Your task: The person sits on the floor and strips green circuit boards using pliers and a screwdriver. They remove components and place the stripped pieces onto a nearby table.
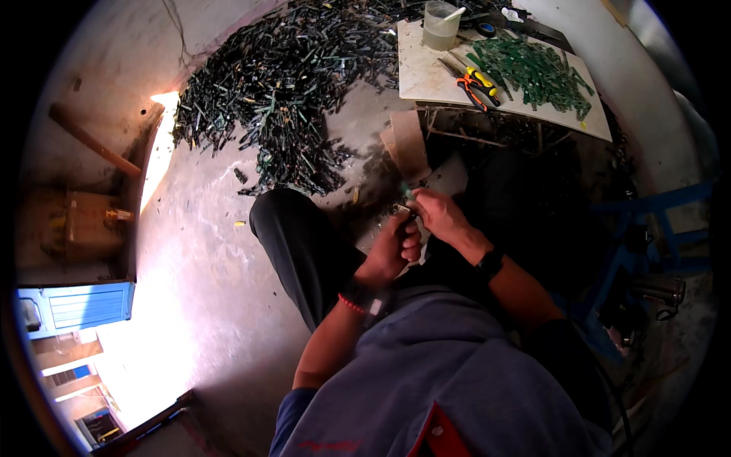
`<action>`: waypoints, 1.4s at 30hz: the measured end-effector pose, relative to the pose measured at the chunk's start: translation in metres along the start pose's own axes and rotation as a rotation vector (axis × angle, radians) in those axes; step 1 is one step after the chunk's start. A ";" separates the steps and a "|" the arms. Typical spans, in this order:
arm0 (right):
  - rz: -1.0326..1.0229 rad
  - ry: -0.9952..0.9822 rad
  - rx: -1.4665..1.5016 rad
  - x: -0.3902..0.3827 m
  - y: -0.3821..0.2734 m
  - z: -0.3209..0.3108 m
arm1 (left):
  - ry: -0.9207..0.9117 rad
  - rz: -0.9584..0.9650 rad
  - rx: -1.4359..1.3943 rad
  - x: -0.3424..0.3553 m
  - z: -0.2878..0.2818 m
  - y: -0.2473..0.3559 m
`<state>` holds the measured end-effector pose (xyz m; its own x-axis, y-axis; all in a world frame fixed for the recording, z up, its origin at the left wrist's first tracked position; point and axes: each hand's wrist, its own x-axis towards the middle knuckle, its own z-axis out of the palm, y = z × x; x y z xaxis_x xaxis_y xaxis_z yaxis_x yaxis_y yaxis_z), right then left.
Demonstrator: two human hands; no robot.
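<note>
My left hand (396,247) is closed in a fist in front of my lap. A small pale, dark-edged piece (401,208) shows at its top, but what the fingers wrap round is mostly hidden. My right hand (442,215) is just above and to the right, its thumb and fingers pinched on a small green strip (406,188) that points up and away from me. The two hands are close together. Beyond them, a brown cardboard piece (410,145) leans against the low table.
A big heap of dark narrow strips (282,91) covers the floor ahead. On the white board tabletop (422,80) are a pile of green strips (529,68), orange-and-yellow-handled pliers (476,87) and a cup of cloudy liquid (440,29). A blue frame (662,202) stands at right.
</note>
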<state>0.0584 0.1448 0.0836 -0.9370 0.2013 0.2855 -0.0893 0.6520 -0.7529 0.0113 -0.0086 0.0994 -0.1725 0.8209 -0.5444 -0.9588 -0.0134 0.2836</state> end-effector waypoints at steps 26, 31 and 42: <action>-0.063 -0.163 0.099 -0.010 -0.009 -0.007 | 0.008 0.030 -0.020 -0.004 -0.023 -0.011; -0.030 -0.248 0.076 -0.010 -0.021 -0.014 | -0.023 -0.028 -0.027 -0.005 -0.024 -0.009; -0.177 -0.249 -0.116 -0.015 -0.009 -0.012 | -0.074 -0.042 -0.100 -0.002 -0.031 -0.010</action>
<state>0.0773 0.1442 0.0930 -0.9654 -0.0986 0.2415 -0.2329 0.7428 -0.6278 0.0138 -0.0277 0.0731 -0.1180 0.8618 -0.4934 -0.9832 -0.0319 0.1795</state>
